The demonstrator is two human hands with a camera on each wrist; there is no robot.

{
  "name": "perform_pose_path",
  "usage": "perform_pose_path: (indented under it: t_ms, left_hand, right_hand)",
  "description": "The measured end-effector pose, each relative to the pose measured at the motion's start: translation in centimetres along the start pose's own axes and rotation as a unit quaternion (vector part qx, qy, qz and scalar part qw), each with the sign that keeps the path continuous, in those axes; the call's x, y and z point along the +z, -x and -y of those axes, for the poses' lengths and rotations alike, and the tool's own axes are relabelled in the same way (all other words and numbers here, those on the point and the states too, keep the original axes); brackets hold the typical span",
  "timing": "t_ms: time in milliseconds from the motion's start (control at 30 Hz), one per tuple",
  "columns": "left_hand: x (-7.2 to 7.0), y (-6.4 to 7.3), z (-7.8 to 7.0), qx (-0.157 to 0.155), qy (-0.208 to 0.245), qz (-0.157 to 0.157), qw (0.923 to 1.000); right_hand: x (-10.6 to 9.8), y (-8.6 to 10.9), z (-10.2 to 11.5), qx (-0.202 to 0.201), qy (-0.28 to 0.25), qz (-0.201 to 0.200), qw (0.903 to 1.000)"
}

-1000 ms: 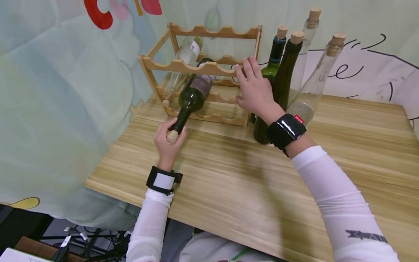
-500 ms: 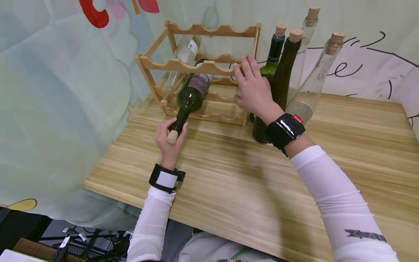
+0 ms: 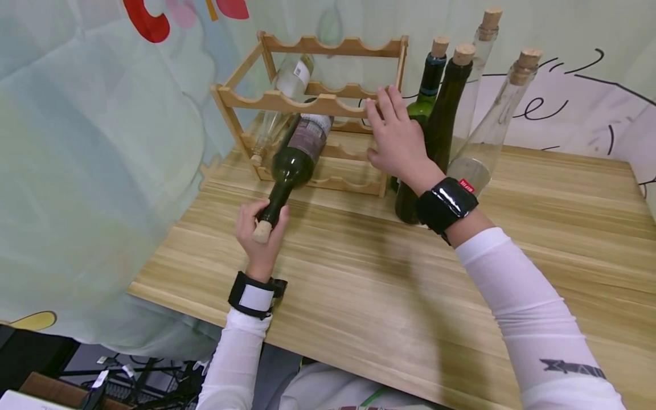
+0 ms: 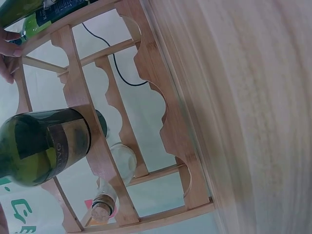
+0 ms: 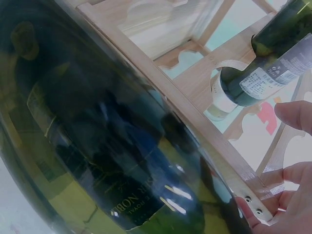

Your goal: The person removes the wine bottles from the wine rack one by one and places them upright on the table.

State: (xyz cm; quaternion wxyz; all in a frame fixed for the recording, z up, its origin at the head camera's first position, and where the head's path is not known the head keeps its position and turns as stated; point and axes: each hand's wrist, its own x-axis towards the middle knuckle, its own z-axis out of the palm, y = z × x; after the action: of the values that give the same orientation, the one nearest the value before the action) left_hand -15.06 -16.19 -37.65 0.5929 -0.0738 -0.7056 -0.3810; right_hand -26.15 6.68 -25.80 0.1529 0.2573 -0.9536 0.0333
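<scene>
A dark green wine bottle (image 3: 292, 165) slopes out of the front of the wooden wine rack (image 3: 307, 102), cork end toward me, its base end behind the upper front rail. My left hand (image 3: 260, 239) grips its neck just behind the cork. In the left wrist view the labelled bottle body (image 4: 44, 146) lies across the scalloped rail. My right hand (image 3: 397, 136) rests on the right end of the upper front rail, fingers extended over it and thumb apart. The right wrist view has its fingers (image 5: 285, 195) at the rail's screwed end, partly cut off by the frame.
A clear corked bottle (image 3: 292, 80) lies in the rack's left slot. Close to my right hand stand a green bottle (image 3: 422, 105), a dark bottle (image 3: 445, 119) and two clear bottles, the nearer clear bottle (image 3: 487, 142) tilted. The wooden table (image 3: 348, 279) ends at a left edge beside a curtain.
My left hand has drawn the wine bottle toward me and slightly left, so more of its body sits outside the rack. My right hand stays on the rail.
</scene>
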Motion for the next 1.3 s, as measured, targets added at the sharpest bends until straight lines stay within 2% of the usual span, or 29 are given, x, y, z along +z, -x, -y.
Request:
perform_pose_path:
  t_ms: [267,467,567,733,833,967,1133,1300]
  left_hand:
    - [-0.4,0.0,-0.7,0.034,0.002,-0.016,0.9993]
    - [-0.1,-0.4,-1.0,0.033,0.046,-0.014,0.9983]
    - [0.0,-0.6,-1.1,0.026,0.081,0.012,0.9963]
    - [0.1,-0.8,-1.5,0.004,0.148,0.077,0.9860]
    - [0.1,-0.8,-1.8,0.001,0.156,0.093,0.9833]
    - [-0.2,-0.8,-2.5,-0.007,0.166,0.079,0.9829]
    - [-0.7,-1.1,-3.5,-0.019,0.185,0.046,0.9814]
    - [-1.1,-1.5,-4.0,-0.007,0.178,0.040,0.9833]
  right_hand:
    - [-0.1,0.0,-0.1,0.002,0.003,0.000,1.0000]
    - [-0.1,0.1,-0.1,0.004,0.000,0.006,1.0000]
    - [-0.1,0.1,-0.1,0.003,-0.001,0.004,1.0000]
    - [0.0,0.0,-0.1,0.002,0.000,-0.002,1.0000]
    - [0.0,0.0,-0.1,0.003,0.002,-0.003,1.0000]
    - [0.1,0.1,0.0,0.002,0.002,-0.003,1.0000]
    - [0.0,0.1,0.0,0.002,0.000,0.000,1.0000]
    - [0.1,0.2,0.0,-0.003,0.001,-0.015,0.9999]
